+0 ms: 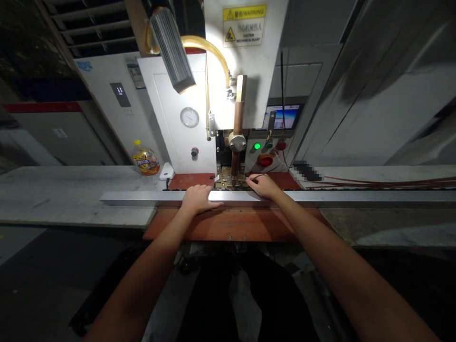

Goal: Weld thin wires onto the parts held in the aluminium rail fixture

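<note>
A long silver metal bar (128,197) lies crosswise in front of a machine, over a reddish-brown board (213,225). My left hand (197,197) grips the bar left of the machine's head, its thumb along the near face and its fingers over the top; the far fingertips are hidden. Just right of the copper-coloured electrode (235,164), my right hand (264,184) is closed in a pinch behind the bar, its wrist over it. What the pinch holds is too small to make out. Between my hands sits a brassy metal fixture (225,179) under the electrode tip.
A cylindrical lamp (173,50) lights the machine. Its panel has a lit green button (257,146), a red knob (265,160) and a screen (288,116). A bottle with a yellow cap (146,159) stands left. Reddish-brown rods or cables (392,181) lie behind the bar at right.
</note>
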A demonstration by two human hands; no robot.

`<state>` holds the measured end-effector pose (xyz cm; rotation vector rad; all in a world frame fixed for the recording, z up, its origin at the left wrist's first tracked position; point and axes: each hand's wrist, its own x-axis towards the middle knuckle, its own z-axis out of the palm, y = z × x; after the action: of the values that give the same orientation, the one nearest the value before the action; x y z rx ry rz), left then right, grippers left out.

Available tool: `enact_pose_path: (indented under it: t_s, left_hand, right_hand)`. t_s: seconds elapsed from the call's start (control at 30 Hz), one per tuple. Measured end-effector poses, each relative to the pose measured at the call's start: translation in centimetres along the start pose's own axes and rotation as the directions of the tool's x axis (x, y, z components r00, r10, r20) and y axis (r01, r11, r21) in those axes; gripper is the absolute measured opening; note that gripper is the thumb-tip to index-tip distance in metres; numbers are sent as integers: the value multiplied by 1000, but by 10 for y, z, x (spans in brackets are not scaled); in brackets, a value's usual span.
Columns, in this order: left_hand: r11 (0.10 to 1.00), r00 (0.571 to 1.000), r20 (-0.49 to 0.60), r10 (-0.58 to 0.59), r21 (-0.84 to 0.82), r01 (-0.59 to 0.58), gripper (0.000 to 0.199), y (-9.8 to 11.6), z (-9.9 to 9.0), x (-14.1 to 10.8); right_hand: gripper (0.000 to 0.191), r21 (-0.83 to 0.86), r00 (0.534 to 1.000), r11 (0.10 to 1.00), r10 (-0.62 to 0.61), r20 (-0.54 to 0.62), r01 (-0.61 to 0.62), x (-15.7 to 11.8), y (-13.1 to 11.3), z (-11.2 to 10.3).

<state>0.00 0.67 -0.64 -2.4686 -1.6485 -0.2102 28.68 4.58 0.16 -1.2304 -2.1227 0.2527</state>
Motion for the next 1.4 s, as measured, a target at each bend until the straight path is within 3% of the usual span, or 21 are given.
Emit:
enact_pose_path:
  t_s: [0.3, 0.97, 1.4]
  left_hand:
    - [1000, 1000, 24, -17, 8, 17, 74, 0, 1, 1]
    - [998, 999, 28, 27, -58, -26, 84, -4, -3, 1]
    - [969, 993, -8, 118, -216, -117, 68, -15, -13, -3]
  right_hand:
    - [28, 7, 995, 1000, -6, 95, 5, 0, 6, 4]
    - [28, -103, 995, 995, 22, 93, -12, -2, -1, 2]
    - [28, -114, 996, 993, 19, 87, -9, -3, -3, 1]
